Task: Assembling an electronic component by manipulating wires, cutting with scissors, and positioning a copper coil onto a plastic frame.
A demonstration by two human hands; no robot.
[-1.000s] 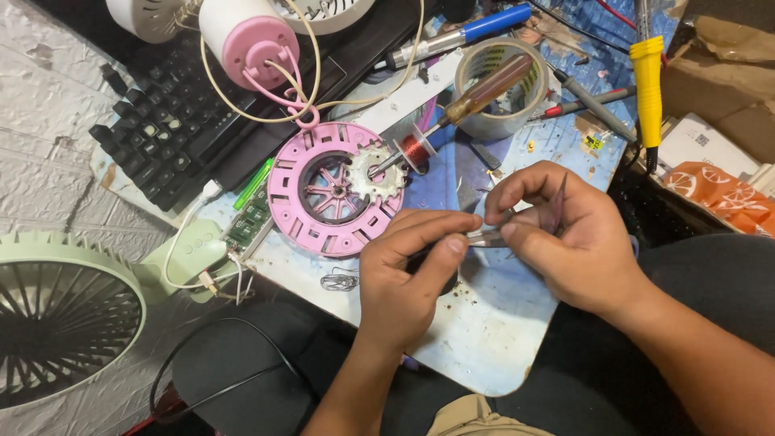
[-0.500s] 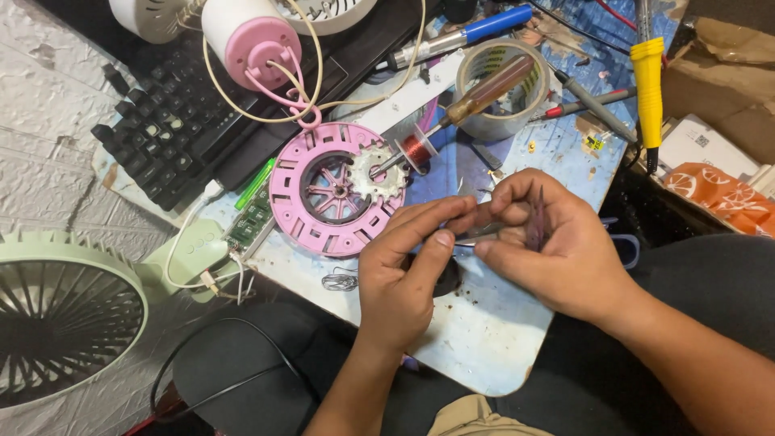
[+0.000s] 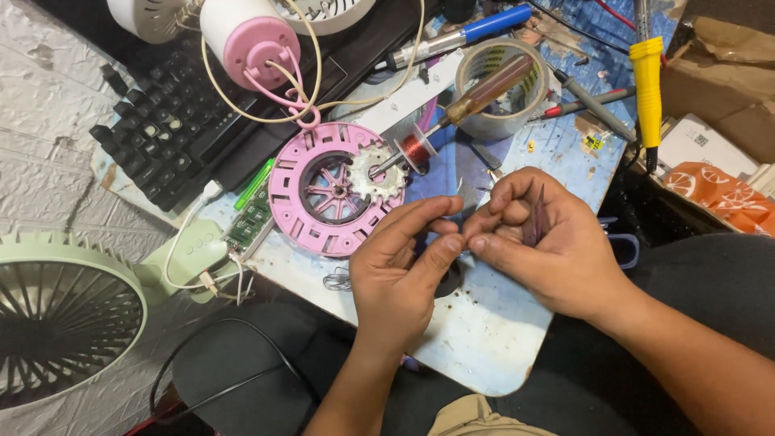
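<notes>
Tweezers, dark and thin, stand almost upright inside the right hand, held between its curled fingers above the table's near half. That hand's thumb and forefinger tips press together and meet the tips of the left hand, whose grip is likewise pinched shut; whatever sits between the four fingertips is too small to tell. Both hands hover over a pale board that serves as the table, flecked with small dark crumbs.

Around them, from largest to smallest: a pale green fan lies flat at the far left, its grille facing up. A black keyboard sits at the upper left. A pink round fan frame with spokes lies just left of the hands, a white toothed part resting on its right edge. A white and pink motor housing stands above it, cream wires looping from it. A roll of clear tape lies at the top, and a brown-handled screwdriver rests across its opening. A yellow-handled tool points downward at the right. A blue-handled soldering iron lies along the top edge. A green circuit board sits beside the pink frame. A small spool of copper wire lies just above the left hand.
</notes>
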